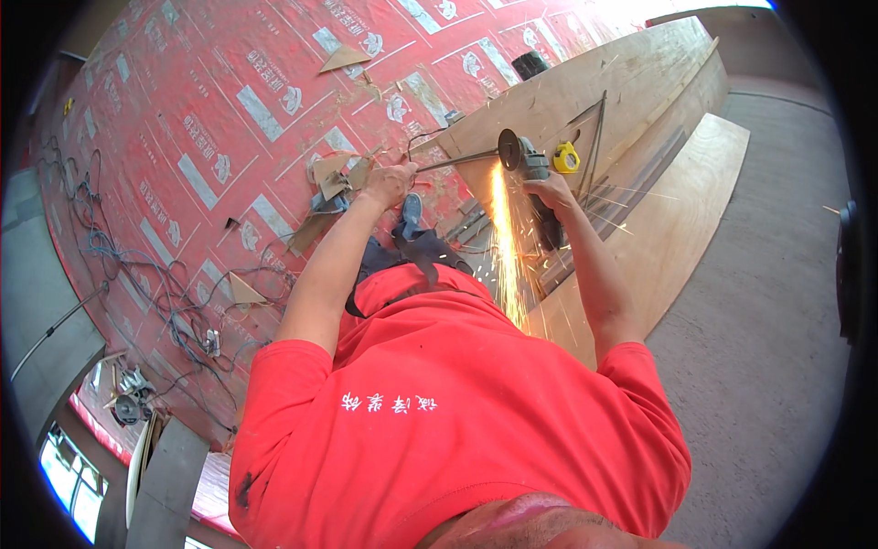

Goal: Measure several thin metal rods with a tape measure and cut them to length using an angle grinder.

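Note:
In my right hand (551,190) is an angle grinder (530,163), its dark round disc facing left. My fingers wrap round its body. My left hand (391,185) is closed on the near end of a thin metal rod (462,159), which runs right to the disc. Where disc and rod meet, a bright stream of sparks (501,238) pours down toward my body. Just right of the grinder, a yellow tape measure (567,157) lies on the plywood. Below my left hand shows one of my shoes (412,209).
Long plywood sheets (681,210) lean along the right, by a grey wall (768,274). Red printed sheeting covers the floor (265,82). Tangled cables (137,265) spread at the left. Wood scraps (340,174) lie beside my left hand. A dark cylindrical object (530,64) sits farther off.

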Demonstrator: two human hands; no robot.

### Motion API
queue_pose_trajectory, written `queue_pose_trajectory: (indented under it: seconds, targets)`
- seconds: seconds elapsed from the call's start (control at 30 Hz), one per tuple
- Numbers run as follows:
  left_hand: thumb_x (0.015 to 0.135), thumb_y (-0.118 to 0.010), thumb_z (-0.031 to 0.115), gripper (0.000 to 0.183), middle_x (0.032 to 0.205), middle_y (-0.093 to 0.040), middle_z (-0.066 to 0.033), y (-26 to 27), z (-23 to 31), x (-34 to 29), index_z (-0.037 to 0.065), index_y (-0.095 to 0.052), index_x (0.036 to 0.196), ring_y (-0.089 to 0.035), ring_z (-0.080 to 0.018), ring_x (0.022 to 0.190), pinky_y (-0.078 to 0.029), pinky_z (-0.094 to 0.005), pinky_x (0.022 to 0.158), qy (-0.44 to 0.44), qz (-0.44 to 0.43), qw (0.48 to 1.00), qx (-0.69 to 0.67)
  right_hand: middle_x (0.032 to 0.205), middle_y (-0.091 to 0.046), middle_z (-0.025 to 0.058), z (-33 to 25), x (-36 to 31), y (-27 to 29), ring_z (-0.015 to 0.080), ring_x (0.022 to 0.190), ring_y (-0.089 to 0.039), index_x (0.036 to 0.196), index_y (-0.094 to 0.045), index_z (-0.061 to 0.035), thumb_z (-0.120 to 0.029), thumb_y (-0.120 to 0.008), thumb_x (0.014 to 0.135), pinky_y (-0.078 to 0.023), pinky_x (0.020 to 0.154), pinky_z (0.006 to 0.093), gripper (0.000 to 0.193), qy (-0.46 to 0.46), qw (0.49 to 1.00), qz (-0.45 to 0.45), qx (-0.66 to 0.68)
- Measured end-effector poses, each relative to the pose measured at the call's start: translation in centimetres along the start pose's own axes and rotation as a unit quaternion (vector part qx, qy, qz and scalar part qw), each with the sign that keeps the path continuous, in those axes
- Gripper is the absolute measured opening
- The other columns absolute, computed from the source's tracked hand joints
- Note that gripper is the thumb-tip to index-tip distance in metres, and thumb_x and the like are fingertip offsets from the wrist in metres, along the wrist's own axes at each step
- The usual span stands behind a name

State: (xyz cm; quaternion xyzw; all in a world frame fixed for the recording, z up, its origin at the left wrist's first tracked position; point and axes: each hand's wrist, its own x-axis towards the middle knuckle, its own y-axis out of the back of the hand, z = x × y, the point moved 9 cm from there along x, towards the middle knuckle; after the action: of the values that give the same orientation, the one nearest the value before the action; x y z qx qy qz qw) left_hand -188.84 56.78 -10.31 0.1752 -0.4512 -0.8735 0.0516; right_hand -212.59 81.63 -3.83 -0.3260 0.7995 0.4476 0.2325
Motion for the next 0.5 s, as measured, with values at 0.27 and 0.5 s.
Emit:
queue_pose_trajectory:
  seconds: [0.27,0.5]
  targets:
    - [0.094,-0.045,0.021,0.026,0.096,-0.068,-0.0149,0.4,0.2,-0.2,0.015,-0.056,0.117,-0.066,-0.0330,0.092,-0.052,-0.0465,0.074,0.001,0.007,1.000,-0.015,0.071,-0.060,0.0065,-0.1,0.4,-0.2,0.0169,0.060,-0.054,0.081,-0.064,-0.0008,-0.023,-0.076,0.057,-0.045,0.056,0.0333,0.035,0.010,1.000,0.000,0.017]
    - [0.095,-0.045,0.022,0.025,0.096,-0.068,-0.0156,-0.1,-0.1,0.1,0.015,-0.056,0.116,-0.066,-0.0340,0.092,-0.052,-0.0472,0.074,-0.002,-0.005,1.000,-0.012,0.070,-0.060,0.0048,-0.4,-1.2,0.1,0.0156,0.057,-0.053,0.081,-0.063,-0.0019,-0.020,-0.075,0.058,-0.044,0.053,0.0325,0.031,0.003,1.000,-0.008,-0.002]
